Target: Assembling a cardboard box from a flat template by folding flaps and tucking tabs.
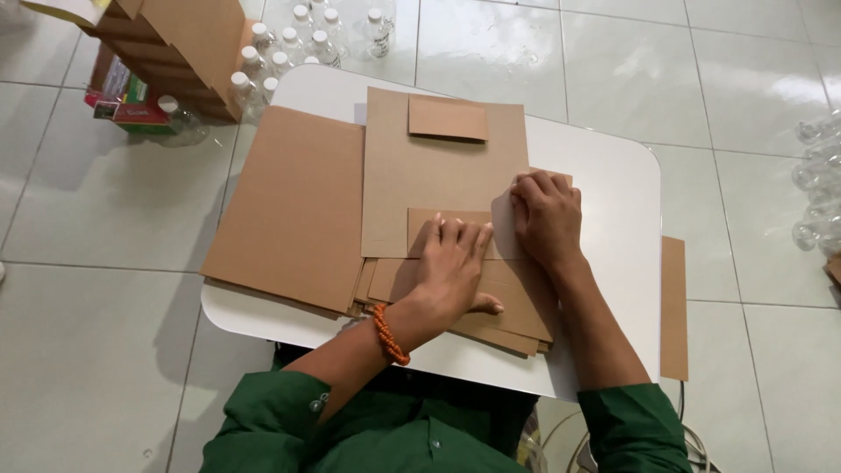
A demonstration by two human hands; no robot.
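At your eleven o'clock, an open cardboard box [180, 48] stands on the tiled floor [96, 201], with clear capped bottles [289, 44] clustered just beside it toward twelve. Colourful packets [131, 105] lie at the box's foot. At your three o'clock, more clear bottles [819, 184] crowd the edge. White cables [692, 442] trail at five o'clock.

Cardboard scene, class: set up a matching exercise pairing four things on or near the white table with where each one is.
Things:
1. left hand
2. right hand
3. bottles
4. bracelet

Places:
A. on the floor beyond the table
B. on the left wrist
C. flat on the lower cardboard flap
D. pressing the sheet's right edge

Pairs: 1-C, 2-D, 3-A, 4-B
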